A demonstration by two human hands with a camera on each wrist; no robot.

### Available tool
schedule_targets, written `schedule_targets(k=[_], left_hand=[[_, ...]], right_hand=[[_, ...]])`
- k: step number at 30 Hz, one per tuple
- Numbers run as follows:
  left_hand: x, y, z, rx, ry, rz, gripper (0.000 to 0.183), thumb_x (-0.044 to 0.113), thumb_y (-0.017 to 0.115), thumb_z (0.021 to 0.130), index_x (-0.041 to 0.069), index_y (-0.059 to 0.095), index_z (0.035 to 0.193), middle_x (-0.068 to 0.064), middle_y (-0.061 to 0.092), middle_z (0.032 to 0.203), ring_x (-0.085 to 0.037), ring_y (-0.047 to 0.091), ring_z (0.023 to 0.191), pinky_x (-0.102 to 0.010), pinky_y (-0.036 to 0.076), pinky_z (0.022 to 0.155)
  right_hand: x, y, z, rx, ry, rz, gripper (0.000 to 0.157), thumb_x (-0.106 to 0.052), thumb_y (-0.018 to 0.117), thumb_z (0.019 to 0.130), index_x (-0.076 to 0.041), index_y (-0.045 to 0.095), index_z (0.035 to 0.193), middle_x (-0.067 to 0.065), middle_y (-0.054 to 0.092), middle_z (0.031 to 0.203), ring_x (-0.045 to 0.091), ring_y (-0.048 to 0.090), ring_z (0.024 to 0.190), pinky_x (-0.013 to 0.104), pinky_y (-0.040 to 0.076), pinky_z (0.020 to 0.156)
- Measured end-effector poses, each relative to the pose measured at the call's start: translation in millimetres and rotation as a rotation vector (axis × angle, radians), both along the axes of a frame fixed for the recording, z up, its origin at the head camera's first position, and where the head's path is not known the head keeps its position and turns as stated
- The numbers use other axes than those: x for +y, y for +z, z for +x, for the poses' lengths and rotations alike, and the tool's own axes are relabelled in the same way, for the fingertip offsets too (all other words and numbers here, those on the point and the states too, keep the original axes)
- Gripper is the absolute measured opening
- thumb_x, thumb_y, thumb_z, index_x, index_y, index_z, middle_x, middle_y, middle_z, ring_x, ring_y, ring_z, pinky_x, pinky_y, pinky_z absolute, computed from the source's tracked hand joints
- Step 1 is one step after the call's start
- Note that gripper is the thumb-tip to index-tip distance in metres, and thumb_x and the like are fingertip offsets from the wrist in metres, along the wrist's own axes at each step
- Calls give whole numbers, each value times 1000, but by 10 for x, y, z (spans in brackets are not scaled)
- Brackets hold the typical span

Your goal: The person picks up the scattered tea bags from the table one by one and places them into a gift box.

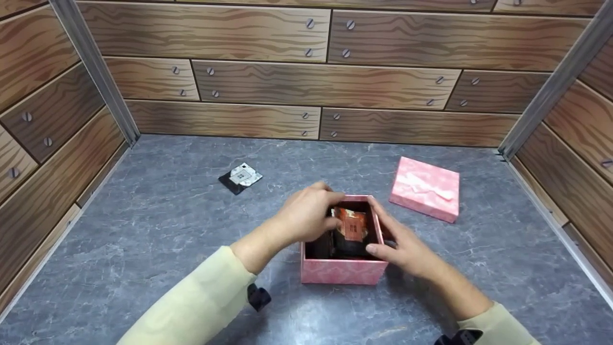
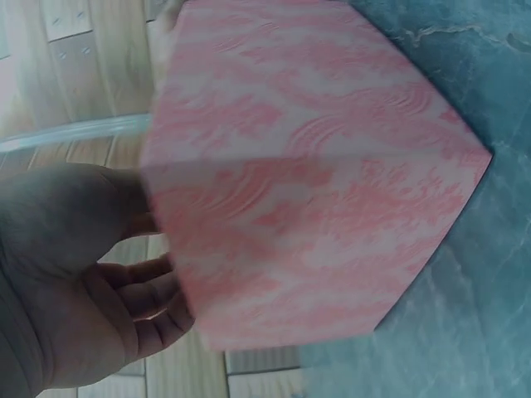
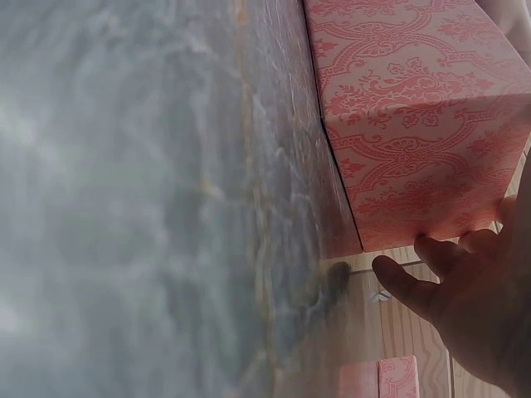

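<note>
A pink patterned box (image 1: 342, 272) stands without its lid near the middle of the table. Inside it shows a dark packet with an orange-red print (image 1: 354, 230). My left hand (image 1: 309, 211) reaches over the box's left rim, its thumb overlapping the packet's left edge; I cannot tell whether it pinches the packet. In the left wrist view, fingers (image 2: 153, 298) bend in at the rim. My right hand (image 1: 407, 247) holds the box's right wall, thumb at the rim and fingers along the outside. The right wrist view shows fingertips (image 3: 425, 246) against that wall.
A pink lid with a pale bow (image 1: 426, 189) lies at the back right of the grey marbled table (image 1: 158, 215). At the back left lies a black-and-white square packet (image 1: 242, 177). Wood-patterned walls (image 1: 268, 81) enclose the back and both sides.
</note>
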State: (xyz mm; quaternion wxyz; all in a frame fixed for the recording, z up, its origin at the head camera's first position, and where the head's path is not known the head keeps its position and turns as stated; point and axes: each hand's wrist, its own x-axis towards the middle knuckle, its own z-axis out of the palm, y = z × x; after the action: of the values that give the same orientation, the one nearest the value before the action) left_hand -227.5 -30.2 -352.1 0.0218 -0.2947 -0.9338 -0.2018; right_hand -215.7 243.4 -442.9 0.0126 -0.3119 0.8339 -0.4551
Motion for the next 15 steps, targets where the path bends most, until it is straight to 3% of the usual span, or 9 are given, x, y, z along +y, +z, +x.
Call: schedule_targets(k=[5,8,12,15], left_hand=[[-275,118,-116,-37,82,151,57,25,77,99,13,60,151,-17,63,138,-31,66,115,-46,55,99],[-524,134,-264,23,145,257,55,22,77,99,10,61,150,-19,64,135,-30,67,111,-45,56,95],[-912,46,-498,134,260,385,53,18,78,97,6,63,147,-21,67,129,-34,68,112,-48,54,99],[-1194,-73,-647,163,349,436,54,18,78,96,2,63,146,-23,67,124,-37,67,113,-50,51,101]], right_hand=[[2,4,11,3,-20,13,96,-19,74,96,-16,14,172,22,29,170,38,54,137,53,46,109],[-1,10,17,17,-35,26,96,-21,74,96,-16,16,172,21,26,171,40,52,139,58,43,110],[-4,14,21,23,-38,29,95,-21,74,96,-15,17,171,22,26,171,42,51,140,62,41,110],[-8,13,22,18,-42,29,96,-22,75,96,-16,16,171,21,25,171,43,50,140,64,41,110]])
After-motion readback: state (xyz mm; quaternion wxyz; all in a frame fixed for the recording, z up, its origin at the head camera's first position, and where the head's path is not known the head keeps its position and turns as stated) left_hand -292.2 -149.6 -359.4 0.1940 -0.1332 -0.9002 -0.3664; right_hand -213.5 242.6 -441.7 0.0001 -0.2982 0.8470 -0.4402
